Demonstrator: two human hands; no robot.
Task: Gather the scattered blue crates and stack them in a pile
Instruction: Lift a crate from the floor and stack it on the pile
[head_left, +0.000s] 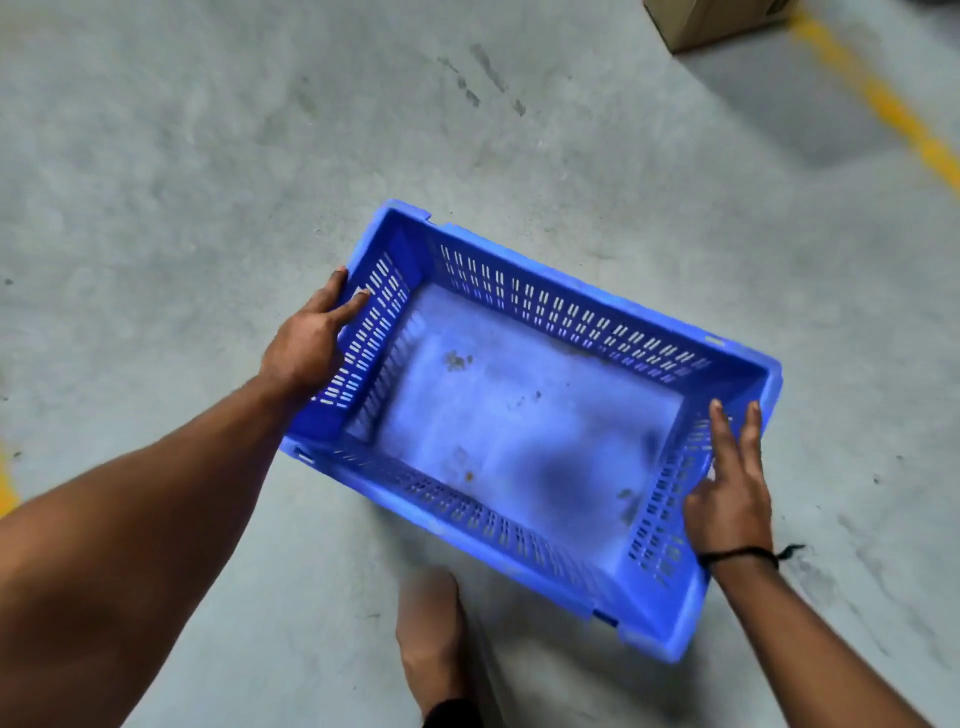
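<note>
Out past the left end of the crate, a patch of yellow paint (6, 488) marks the grey concrete floor (156, 156). The left hand (306, 338) holds the left short wall of the blue slotted plastic crate (519, 415). Its thumb is hooked over the rim onto the inner face and its fingers are down the outside.

The crate is open side up and empty apart from some dirt marks on its base. It sits askew between the two hands and looks lifted clear of the floor, though I cannot be sure. A bare foot (431, 629) stands just below the crate's near long wall, partly under it.

The right hand (727, 493) has the opposite short wall. Its thumb is against the slotted inner face and its fingers lie nearly straight along the rim. A black cord (737, 556) circles that wrist. Beyond the crate's far right corner, well apart from it, sits a brown cardboard box (717, 21) beside a yellow painted line (883, 98).

No pile or other crate is in view.

The main risk, as I judge it, is the shallow hold. Only thumbs and fairly flat fingers clamp the thin walls, so a twist or jolt could let one end slip and drop a corner onto the bare foot. The carried crate also hides the floor ahead, so a stumble is possible.
</note>
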